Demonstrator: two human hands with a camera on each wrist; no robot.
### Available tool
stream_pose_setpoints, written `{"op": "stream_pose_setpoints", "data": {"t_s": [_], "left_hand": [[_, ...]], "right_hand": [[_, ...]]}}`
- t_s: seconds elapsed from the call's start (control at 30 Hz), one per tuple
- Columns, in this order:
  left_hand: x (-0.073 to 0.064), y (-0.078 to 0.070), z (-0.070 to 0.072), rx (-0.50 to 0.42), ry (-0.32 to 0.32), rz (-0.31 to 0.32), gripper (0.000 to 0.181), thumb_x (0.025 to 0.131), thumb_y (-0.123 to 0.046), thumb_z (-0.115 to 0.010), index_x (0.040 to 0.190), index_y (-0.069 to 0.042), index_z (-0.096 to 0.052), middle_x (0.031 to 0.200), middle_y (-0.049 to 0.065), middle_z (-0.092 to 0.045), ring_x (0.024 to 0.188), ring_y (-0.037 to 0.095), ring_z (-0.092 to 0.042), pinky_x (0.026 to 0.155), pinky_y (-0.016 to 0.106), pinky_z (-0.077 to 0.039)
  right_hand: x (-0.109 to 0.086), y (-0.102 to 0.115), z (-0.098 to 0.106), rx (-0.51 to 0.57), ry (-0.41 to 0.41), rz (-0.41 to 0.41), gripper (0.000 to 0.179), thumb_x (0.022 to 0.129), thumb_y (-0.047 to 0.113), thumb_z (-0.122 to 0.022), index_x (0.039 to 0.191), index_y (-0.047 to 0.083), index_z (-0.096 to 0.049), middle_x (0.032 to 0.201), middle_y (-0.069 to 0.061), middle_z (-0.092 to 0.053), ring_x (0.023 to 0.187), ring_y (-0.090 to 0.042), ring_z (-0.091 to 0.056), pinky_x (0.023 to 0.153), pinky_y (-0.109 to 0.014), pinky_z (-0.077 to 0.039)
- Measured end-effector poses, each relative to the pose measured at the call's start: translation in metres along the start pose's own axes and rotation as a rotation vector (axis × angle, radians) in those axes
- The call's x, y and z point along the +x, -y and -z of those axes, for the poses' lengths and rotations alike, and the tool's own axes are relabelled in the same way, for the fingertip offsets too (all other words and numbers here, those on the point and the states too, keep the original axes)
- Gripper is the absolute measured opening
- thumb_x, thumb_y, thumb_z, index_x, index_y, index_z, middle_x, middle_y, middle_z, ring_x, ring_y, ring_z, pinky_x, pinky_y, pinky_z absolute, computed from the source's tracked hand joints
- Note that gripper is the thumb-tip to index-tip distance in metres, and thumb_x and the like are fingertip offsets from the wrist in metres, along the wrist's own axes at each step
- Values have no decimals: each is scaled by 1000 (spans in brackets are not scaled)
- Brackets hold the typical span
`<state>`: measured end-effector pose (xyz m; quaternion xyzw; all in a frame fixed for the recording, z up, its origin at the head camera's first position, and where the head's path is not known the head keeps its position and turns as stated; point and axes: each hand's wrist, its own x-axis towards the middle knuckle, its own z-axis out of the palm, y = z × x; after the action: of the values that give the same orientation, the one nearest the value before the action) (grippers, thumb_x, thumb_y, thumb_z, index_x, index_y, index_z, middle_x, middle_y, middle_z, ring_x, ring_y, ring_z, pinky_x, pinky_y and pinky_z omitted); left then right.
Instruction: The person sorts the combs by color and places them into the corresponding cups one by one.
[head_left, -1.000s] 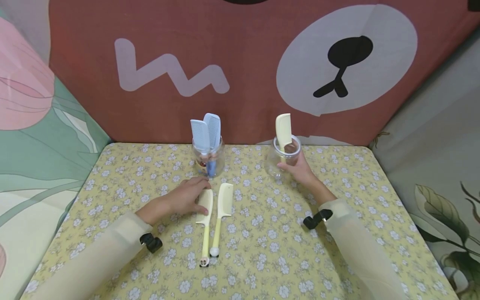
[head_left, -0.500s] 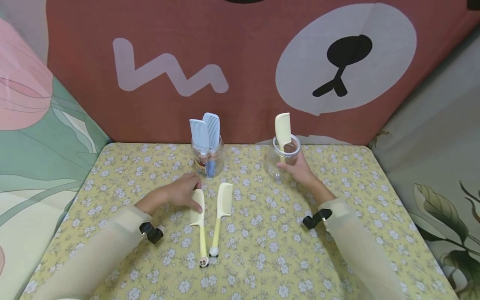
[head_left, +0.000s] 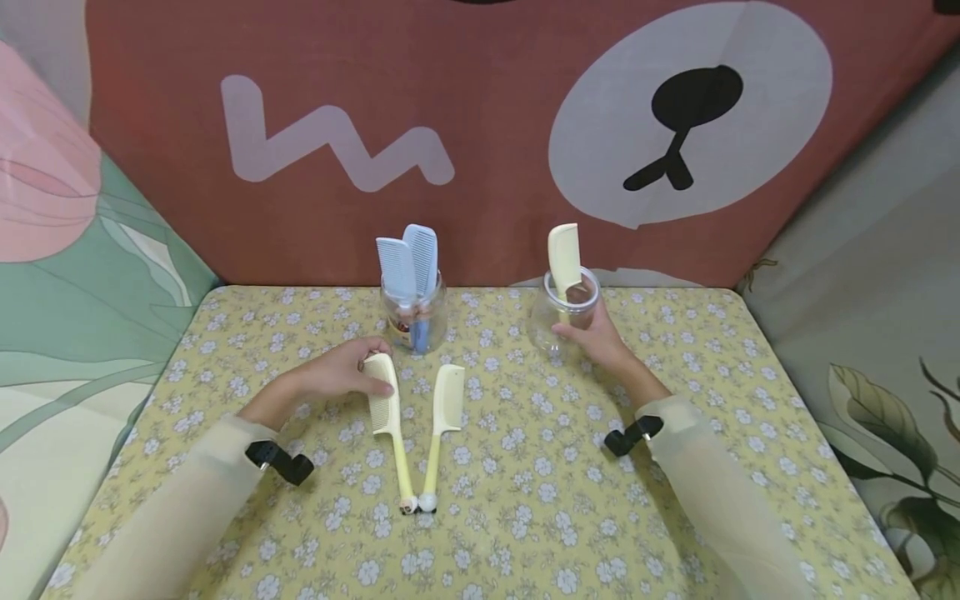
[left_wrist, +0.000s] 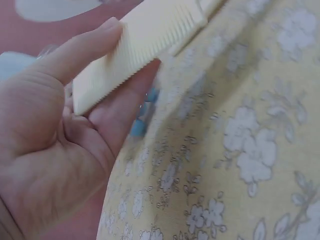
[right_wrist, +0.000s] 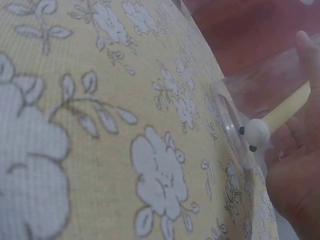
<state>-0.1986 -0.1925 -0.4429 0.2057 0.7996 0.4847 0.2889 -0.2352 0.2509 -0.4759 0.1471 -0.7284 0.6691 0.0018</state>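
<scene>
My left hand (head_left: 341,369) pinches a pale yellow comb (head_left: 384,408) by its toothed head, thumb on top and fingers beneath in the left wrist view. That comb's head is tilted up, its handle end low beside the end of a second yellow comb (head_left: 448,400), which lies on the cloth. At the right, my right hand (head_left: 597,337) grips a clear round jar (head_left: 547,327) from its right side. A third yellow comb (head_left: 565,254) stands upright in this jar, its white ball end (right_wrist: 257,133) near the bottom in the right wrist view.
Another clear jar (head_left: 438,321) stands at the back left with two blue combs (head_left: 422,254) upright in it. A yellow floral cloth (head_left: 525,500) covers the table. A reddish-brown printed backdrop (head_left: 495,150) rises behind the table's far edge.
My left hand has moved left and lifted the head of the left yellow comb, which now slants. The comb's handle end has shifted up beside the other comb's. My right hand stays on the jar.
</scene>
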Motion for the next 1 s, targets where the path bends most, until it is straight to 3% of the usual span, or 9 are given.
{"op": "stream_pose_setpoints", "data": {"t_s": [0.1, 0.23, 0.37, 0.5, 0.6, 0.77, 1.0], "left_hand": [[-4, -2, 4, -123, -50, 1, 46, 91, -6, -77, 125, 10, -52, 101, 15, -65, 87, 27, -66, 73, 40, -58], [-8, -3, 6, -203, -86, -28, 47, 96, -7, -69, 133, 14, -49, 110, 15, -65, 94, 22, -67, 79, 36, -58], [-11, -1, 7, -267, -54, -80, 34, 104, -13, -59, 133, 5, -56, 116, 16, -62, 96, 19, -65, 79, 33, -57], [-12, -3, 5, -334, 15, -124, 29, 110, -20, -50, 131, -2, -58, 121, 28, -62, 102, 25, -69, 79, 37, -58], [-12, -9, 3, -383, 52, -143, 38, 111, -22, -47, 135, 6, -52, 129, 35, -58, 111, 32, -68, 85, 43, -59], [-13, -25, -1, -380, 44, -154, 43, 111, -21, -47, 138, 11, -48, 133, 34, -57, 118, 38, -64, 85, 41, -59], [-12, -54, -4, -289, 74, -211, 37, 112, -18, -44, 136, 9, -52, 134, 32, -59, 117, 30, -66, 84, 42, -59]], "right_hand": [[0, 0, 0, 8, 3, 6, 94, 87, -14, -69, 161, 12, -16, 159, -22, -34, 149, -32, -29, 124, -43, -18], [1, -1, 0, 5, -3, -1, 94, 87, -14, -69, 161, 13, -16, 159, -20, -34, 149, -32, -30, 124, -43, -18], [1, -2, 1, -16, -9, -11, 95, 88, -11, -70, 161, 15, -15, 160, -20, -33, 149, -33, -30, 124, -45, -18], [1, -2, 1, -22, -6, -14, 95, 88, -11, -70, 161, 14, -15, 160, -19, -33, 149, -33, -29, 124, -46, -18], [0, -2, 1, -25, -9, -18, 95, 88, -10, -70, 161, 15, -16, 160, -18, -34, 148, -32, -31, 124, -45, -18], [0, -2, 1, -32, -13, -27, 96, 88, -9, -71, 162, 16, -15, 160, -17, -34, 149, -32, -30, 124, -46, -18], [0, -2, 1, -39, -16, -47, 97, 88, -6, -73, 162, 18, -15, 160, -17, -35, 148, -32, -31, 123, -47, -17]]}}
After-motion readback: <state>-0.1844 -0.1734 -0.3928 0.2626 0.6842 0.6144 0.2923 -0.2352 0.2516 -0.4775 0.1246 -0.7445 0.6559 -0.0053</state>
